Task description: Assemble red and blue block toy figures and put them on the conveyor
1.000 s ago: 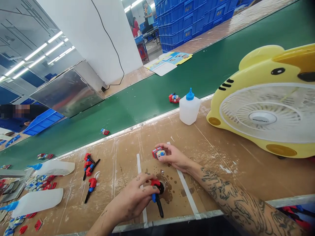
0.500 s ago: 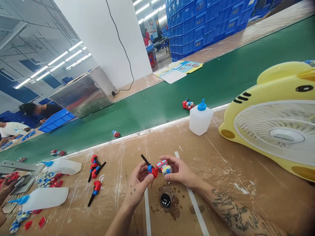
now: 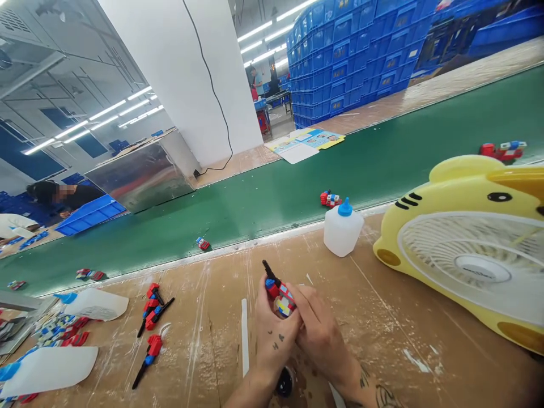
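Observation:
My left hand [image 3: 276, 334] is closed around a red-and-blue toy piece with a black rod [image 3: 271, 284], the rod pointing up and away. My right hand [image 3: 321, 323] has its fingers closed on a white, red and blue checkered toy block [image 3: 284, 302], which sits against the red-and-blue piece. Whether the two are joined or only touching, I cannot tell; fingers cover part of both. Below my hands, a small black round cup [image 3: 284, 382] is partly hidden. More red-and-blue pieces with black rods [image 3: 153, 310] lie to the left on the brown tabletop [image 3: 204, 345].
A white bottle with a blue tip [image 3: 343, 232] stands beyond my hands; two more bottles [image 3: 96, 304] lie at left. The yellow fan [image 3: 429, 187] occupies the right. Toys [image 3: 330, 198] lie on the green conveyor belt [image 3: 255, 209]. Blue crates [image 3: 352, 62] are stacked behind; a person [image 3: 80, 195] sits far left.
My hands have come together, bringing the red-and-blue piece and the checkered block against each other. The view has tilted upward. Another toy now shows on the belt behind the fan.

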`<state>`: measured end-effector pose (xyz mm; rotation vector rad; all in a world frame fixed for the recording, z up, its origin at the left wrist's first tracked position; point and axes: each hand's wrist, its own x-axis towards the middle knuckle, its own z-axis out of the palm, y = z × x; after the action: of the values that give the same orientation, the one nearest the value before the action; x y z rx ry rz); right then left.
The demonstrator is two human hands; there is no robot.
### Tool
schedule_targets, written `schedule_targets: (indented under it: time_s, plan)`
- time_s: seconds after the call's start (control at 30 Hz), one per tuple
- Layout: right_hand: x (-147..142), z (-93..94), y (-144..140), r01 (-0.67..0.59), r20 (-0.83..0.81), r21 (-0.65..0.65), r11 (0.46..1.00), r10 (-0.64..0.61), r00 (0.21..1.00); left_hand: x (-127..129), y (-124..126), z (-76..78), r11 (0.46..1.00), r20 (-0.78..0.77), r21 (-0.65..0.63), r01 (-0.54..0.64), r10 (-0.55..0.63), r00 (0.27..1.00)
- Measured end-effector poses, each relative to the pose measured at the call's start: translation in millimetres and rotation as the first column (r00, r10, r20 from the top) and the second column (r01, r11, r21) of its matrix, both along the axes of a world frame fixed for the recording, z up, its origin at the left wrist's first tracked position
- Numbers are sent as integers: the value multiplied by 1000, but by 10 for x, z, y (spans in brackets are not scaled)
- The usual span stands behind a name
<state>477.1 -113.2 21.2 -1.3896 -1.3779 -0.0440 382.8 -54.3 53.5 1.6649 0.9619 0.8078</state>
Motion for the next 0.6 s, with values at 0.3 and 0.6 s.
schedule_targets:
  time_s: [0.3, 0.6]
  plan:
    - [271, -306, 140, -1, -316, -386, 922, -131, 940, 808, 1380, 207, 935, -523, 319, 154, 39, 851]
    - [300, -338, 162, -24, -324, -383, 923, -110, 940, 1522, 2577, 240, 930, -829, 182, 320, -29, 558]
